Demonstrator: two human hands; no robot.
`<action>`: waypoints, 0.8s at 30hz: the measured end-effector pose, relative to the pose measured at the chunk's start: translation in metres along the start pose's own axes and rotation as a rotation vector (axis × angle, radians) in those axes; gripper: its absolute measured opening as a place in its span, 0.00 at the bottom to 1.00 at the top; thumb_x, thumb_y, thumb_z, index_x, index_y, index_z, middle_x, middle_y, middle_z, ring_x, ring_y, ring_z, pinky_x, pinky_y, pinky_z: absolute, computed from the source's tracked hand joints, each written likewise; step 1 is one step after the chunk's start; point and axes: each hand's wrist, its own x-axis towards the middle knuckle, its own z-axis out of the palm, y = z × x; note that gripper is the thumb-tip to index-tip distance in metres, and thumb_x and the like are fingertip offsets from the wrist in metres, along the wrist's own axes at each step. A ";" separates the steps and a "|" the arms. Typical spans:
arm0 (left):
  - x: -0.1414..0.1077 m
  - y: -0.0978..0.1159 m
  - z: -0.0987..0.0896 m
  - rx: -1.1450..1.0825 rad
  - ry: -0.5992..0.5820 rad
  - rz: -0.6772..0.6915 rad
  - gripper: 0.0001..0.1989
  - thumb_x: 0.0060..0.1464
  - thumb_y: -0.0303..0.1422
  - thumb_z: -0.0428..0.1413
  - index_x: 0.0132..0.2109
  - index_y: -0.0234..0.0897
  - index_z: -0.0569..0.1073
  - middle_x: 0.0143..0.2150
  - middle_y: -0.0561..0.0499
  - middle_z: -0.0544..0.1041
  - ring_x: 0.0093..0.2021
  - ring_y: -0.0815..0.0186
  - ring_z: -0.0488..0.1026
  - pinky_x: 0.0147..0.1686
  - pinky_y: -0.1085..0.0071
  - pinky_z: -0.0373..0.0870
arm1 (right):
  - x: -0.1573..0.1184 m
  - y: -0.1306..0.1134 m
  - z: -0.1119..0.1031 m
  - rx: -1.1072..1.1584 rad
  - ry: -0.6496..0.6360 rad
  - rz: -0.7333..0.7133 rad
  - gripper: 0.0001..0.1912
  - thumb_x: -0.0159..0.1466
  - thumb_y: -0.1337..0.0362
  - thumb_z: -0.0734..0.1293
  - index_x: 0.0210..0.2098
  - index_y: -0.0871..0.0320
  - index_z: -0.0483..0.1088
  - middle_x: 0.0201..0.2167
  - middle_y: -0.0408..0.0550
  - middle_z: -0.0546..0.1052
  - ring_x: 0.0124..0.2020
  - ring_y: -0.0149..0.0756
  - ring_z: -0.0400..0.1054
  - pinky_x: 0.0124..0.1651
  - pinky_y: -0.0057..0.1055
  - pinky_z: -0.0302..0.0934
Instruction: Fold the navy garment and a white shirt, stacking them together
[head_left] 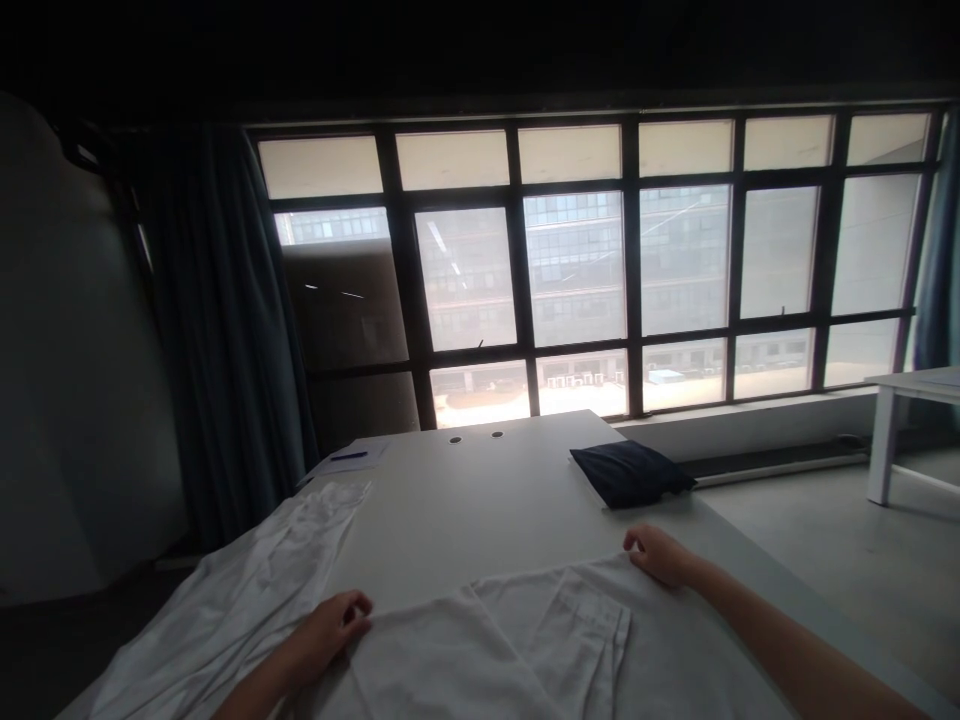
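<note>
Two hands, garment (white), far edge — crosswise

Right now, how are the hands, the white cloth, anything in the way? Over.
Left hand and right hand at opposite ends of far edge. White cloth spread, part folded over. Dark cloth apart, beyond; rumpled cloth beside left hand.

No readable text, labels, brands, numbers or signs. Paper at the desk's far left: any writing too small to make out.
</note>
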 end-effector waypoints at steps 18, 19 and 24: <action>-0.011 0.041 -0.046 0.025 0.123 0.130 0.16 0.60 0.47 0.50 0.37 0.42 0.73 0.30 0.55 0.79 0.30 0.63 0.76 0.36 0.70 0.67 | -0.018 -0.007 -0.046 0.340 0.197 0.043 0.18 0.65 0.54 0.58 0.41 0.57 0.74 0.23 0.46 0.77 0.25 0.40 0.73 0.28 0.31 0.63; -0.020 0.040 -0.047 0.036 0.105 0.130 0.15 0.60 0.47 0.51 0.37 0.42 0.74 0.31 0.55 0.79 0.30 0.63 0.76 0.35 0.71 0.67 | -0.029 -0.006 -0.047 0.357 0.188 0.031 0.19 0.65 0.52 0.58 0.41 0.57 0.74 0.23 0.47 0.77 0.25 0.40 0.73 0.28 0.31 0.64; -0.061 0.039 -0.042 0.109 0.062 0.177 0.12 0.60 0.44 0.52 0.36 0.45 0.76 0.38 0.55 0.80 0.38 0.61 0.77 0.41 0.71 0.68 | -0.090 0.000 -0.049 0.391 0.128 -0.023 0.20 0.65 0.49 0.60 0.42 0.55 0.75 0.27 0.48 0.79 0.27 0.41 0.73 0.31 0.33 0.66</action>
